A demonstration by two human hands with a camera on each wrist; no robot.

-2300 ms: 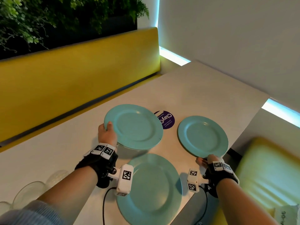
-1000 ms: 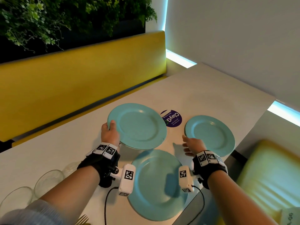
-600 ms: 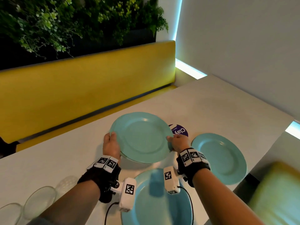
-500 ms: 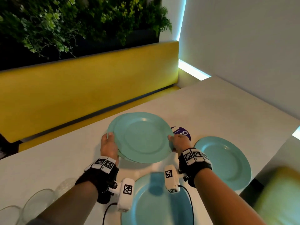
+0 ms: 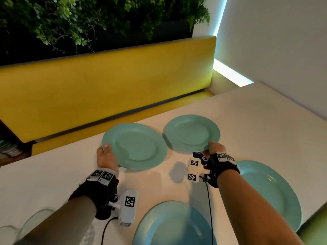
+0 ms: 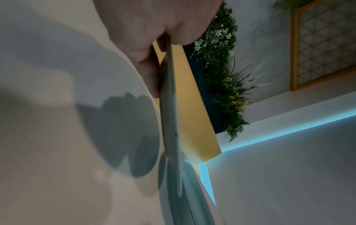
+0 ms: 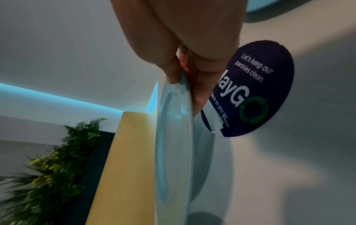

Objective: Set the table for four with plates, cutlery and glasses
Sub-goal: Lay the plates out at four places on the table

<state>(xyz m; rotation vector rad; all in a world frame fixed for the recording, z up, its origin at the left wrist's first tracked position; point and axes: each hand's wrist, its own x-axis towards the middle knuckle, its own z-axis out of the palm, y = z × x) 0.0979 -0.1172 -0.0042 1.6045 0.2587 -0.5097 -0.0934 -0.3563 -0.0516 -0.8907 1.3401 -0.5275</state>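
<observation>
Each hand holds one teal plate above the white table (image 5: 265, 121). My left hand (image 5: 106, 154) grips the near-left rim of the left plate (image 5: 136, 145), thumb on top; the left wrist view shows that plate (image 6: 169, 121) edge-on, pinched between thumb and fingers. My right hand (image 5: 214, 149) pinches the near rim of the right plate (image 5: 191, 133), seen edge-on in the right wrist view (image 7: 173, 144). Two more teal plates lie on the table: one at the near edge (image 5: 173, 225), one at the right (image 5: 272, 193).
A yellow bench (image 5: 106, 85) runs along the table's far side under a plant wall (image 5: 88, 20). A round purple sticker (image 7: 265, 85) lies on the table beneath my right hand. Clear glasses (image 5: 33, 221) stand at the near left. A grey wall closes the right side.
The stack my left hand held has split: my right hand took the top plate and carried it to the right and further away. The left hand keeps the other plate.
</observation>
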